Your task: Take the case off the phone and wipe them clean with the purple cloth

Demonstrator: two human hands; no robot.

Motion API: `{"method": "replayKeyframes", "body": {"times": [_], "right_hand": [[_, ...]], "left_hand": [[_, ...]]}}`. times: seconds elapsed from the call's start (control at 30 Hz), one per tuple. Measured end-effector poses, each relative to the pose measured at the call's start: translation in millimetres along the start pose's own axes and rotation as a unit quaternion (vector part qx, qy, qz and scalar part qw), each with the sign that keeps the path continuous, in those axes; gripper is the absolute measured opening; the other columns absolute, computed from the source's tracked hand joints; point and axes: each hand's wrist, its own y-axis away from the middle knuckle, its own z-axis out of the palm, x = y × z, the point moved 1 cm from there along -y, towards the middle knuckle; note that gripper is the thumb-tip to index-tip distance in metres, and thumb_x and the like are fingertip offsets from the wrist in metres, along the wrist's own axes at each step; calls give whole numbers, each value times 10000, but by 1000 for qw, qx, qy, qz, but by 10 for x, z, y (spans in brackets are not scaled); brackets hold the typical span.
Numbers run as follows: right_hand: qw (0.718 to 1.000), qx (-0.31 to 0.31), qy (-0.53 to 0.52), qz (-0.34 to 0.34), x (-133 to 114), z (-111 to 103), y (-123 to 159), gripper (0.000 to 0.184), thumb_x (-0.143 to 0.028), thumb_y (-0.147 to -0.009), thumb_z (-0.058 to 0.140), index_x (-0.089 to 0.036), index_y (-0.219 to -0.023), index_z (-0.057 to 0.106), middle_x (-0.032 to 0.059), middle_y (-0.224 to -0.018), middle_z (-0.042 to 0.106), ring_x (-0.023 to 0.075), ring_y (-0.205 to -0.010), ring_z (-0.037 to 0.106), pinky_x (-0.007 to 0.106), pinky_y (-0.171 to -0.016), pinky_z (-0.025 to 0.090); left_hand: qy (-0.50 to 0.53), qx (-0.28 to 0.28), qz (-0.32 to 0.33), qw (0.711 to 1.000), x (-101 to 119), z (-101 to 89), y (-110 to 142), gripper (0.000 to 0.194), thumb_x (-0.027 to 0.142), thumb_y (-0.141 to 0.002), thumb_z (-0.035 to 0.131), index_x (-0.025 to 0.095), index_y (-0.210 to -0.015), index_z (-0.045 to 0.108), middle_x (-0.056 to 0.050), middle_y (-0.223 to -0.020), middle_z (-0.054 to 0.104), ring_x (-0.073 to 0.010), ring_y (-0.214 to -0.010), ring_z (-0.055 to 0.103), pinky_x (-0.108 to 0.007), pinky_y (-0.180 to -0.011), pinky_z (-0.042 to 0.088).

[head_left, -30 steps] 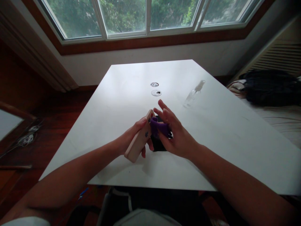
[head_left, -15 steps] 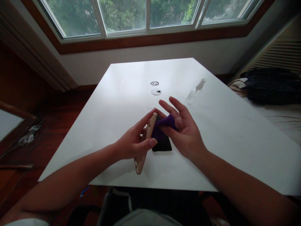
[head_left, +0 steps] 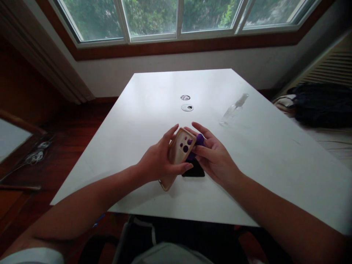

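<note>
Left hand (head_left: 156, 159): its grip is closed about a tan phone case (head_left: 176, 156), the thumb reaching across the nearer side, the other fingers along the left side.
Phone case: held up off the white bench (head_left: 123, 132) and tilted — the camera end raised and leaning away, the lower end pointing towards the near edge; it sits over the near half, roughly midway along that edge.
Camera holes (head_left: 185, 148): round openings at the case's upper end, with purple and dark showing in them.
Right hand (head_left: 217, 157): its grip is grasping a purple cloth between thumb and fingers, right at the case's upper right side; some fingertips are hidden behind the case.
Purple cloth (head_left: 200, 139): bunched beside the case and partly behind it — how far it reaches behind, I cannot tell.
Black slab (head_left: 194, 170): flat on the bench below the hands, towards the near edge, partly covered from sight by hands, cloth and case.
Spray bottle (head_left: 233, 110): clear, towards the right edge, its nozzle end nearer that edge.
Round inserts (head_left: 187, 107): two in the bench top, one beyond the other, towards the far edge.
Window (head_left: 151, 18): past the far edge, greenery outside.
Cables (head_left: 35, 156): on the floor, beyond the left edge.
</note>
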Motion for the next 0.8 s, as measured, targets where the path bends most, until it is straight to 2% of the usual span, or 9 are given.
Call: {"method": "replayKeyframes", "body": {"times": [0.17,0.33,0.47,0.63,0.8], "right_hand": [[998,5,52,-20,65,-34,-58,556,-222,-700,855,-281,-1211,645,41,-1316,673,226,-1165,662,353,-947,583],[997,7,76,8,105,-53,-105,490,-303,-683,894,-229,-1111,669,39,-1033,757,190,-858,726,315,-729,614],[994,38,101,9,65,-68,-117,516,-294,-701,882,-213,-1153,648,27,-950,759,156,-742,704,261,-624,578],[983,123,109,-81,-28,-145,-163,521,-238,-723,855,-231,-1192,628,-3,-938,746,160,-789,698,292,-713,579],[959,187,134,-167,-89,-247,-213,366,-244,-757,829,-238,-1087,671,6,-1030,732,200,-966,696,393,-949,544]], "left_hand": [[-42,25,-18,999,-22,1,3,1161,578,-663,839,317,-1577,171,-166,-1413,539,-327,-1068,670,-424,-815,562],[-49,42,-18,998,-25,-3,8,1170,595,-641,849,315,-1567,191,-163,-1408,531,-336,-1089,649,-431,-822,556],[-11,64,-35,997,-61,-12,-9,1217,593,-602,879,323,-1568,189,-152,-1350,542,-302,-1030,647,-418,-814,553],[77,62,-90,991,-142,-3,-43,1205,561,-625,882,331,-1571,171,-111,-1241,559,-257,-970,655,-376,-796,546],[42,46,-109,992,-159,15,-41,963,513,-771,794,314,-1550,264,-85,-1166,596,-223,-900,647,-350,-766,522]]}}
